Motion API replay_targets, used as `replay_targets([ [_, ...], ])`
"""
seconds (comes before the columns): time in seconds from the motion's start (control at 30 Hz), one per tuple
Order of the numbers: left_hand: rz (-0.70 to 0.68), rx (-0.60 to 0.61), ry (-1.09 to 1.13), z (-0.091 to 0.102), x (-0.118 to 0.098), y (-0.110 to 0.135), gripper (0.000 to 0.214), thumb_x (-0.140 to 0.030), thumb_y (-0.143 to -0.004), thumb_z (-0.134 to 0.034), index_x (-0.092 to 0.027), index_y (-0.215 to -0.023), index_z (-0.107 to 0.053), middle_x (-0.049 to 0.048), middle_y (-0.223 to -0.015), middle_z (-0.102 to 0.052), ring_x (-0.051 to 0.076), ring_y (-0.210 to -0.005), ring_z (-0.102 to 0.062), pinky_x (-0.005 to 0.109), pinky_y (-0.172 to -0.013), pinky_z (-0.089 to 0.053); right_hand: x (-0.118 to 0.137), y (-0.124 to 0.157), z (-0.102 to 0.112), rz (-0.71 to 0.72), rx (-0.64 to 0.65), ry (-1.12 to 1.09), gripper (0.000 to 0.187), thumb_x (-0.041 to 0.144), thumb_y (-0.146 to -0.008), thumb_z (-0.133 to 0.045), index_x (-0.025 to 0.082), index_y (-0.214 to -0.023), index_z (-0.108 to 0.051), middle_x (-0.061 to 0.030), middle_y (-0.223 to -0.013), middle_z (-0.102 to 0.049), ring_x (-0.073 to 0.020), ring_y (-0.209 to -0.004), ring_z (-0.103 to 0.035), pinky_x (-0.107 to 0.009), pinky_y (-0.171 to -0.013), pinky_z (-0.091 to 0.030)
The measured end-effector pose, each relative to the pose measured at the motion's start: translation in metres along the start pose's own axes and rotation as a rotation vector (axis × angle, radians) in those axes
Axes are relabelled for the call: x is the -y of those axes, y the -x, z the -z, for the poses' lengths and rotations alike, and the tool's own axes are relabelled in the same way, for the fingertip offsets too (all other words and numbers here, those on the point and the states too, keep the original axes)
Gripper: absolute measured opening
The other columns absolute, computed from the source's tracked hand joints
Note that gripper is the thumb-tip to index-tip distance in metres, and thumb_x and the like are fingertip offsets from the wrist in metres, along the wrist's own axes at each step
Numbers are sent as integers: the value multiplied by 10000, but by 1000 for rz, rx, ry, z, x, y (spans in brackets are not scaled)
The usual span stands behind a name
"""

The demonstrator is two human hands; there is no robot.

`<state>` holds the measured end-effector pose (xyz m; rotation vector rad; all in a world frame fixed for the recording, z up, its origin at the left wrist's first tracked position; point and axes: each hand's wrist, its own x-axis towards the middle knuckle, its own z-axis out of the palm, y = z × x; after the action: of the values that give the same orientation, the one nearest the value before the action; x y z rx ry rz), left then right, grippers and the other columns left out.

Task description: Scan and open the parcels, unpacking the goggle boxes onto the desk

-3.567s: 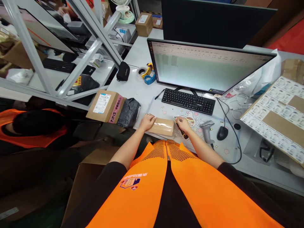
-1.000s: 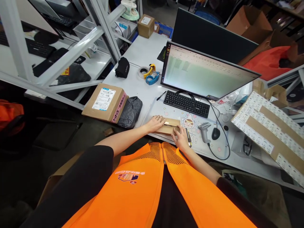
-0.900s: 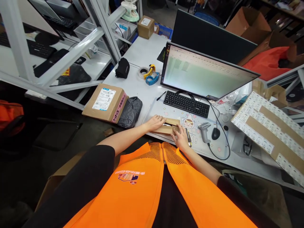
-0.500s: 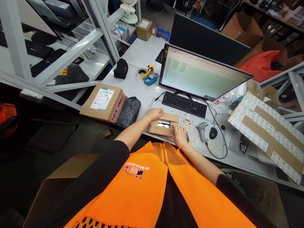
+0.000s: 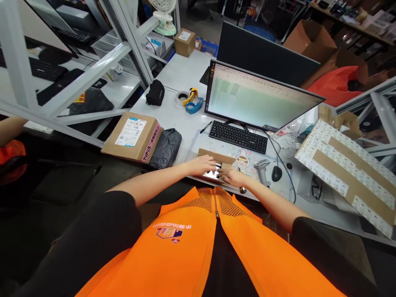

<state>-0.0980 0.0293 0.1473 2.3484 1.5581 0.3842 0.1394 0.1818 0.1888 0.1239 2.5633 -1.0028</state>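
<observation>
At the desk's front edge lies a small open cardboard box (image 5: 219,156), its far flap raised. A black-and-white item (image 5: 213,173) with a glossy face shows inside, partly covered by my fingers. My left hand (image 5: 200,165) reaches over the box's left side, fingers stretched out above the item. From the right, my right hand (image 5: 234,177) has its fingers apart at the item's right edge, beside a short flap. Whether the fingertips grip the item is too small to tell. A small shiny round thing (image 5: 243,190) is under my right wrist.
Behind the box stand a keyboard (image 5: 238,136) and a monitor (image 5: 262,97). To the right lie a barcode scanner (image 5: 262,171) and a mouse (image 5: 276,173). A labelled carton (image 5: 130,136) and a black wrapped parcel (image 5: 166,148) sit left. Tape dispensers (image 5: 193,101) lie farther back.
Both hands have moved from the box's outer sides to over its opening. The far flap now stands up, and more of the item inside shows. Another person's arm appears at far left.
</observation>
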Motion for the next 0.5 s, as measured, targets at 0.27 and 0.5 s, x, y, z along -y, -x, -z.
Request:
replay_targets([
  [0.27,134,208,-55,18,19,10,398,-99,-821,-664,-325,-1107,-823,76,-1290,-760,334,-1214,-552,395,-992,-397,4,-8,22,-219,-54,574,415,40,-962,-512,179,-1219,-806,-210,-1366,-625,-317,-1147,-675,-403,-900,-568],
  [0.5,278,-143,120,48,56,44,221,-162,-851,-641,-248,-983,-797,73,-1024,-739,277,-1044,-594,373,-969,-458,-94,43,33,-145,-422,26,268,156,-827,-719,234,-1038,-865,-106,-1407,-726,-366,-1449,-528,-584,-1239,-400],
])
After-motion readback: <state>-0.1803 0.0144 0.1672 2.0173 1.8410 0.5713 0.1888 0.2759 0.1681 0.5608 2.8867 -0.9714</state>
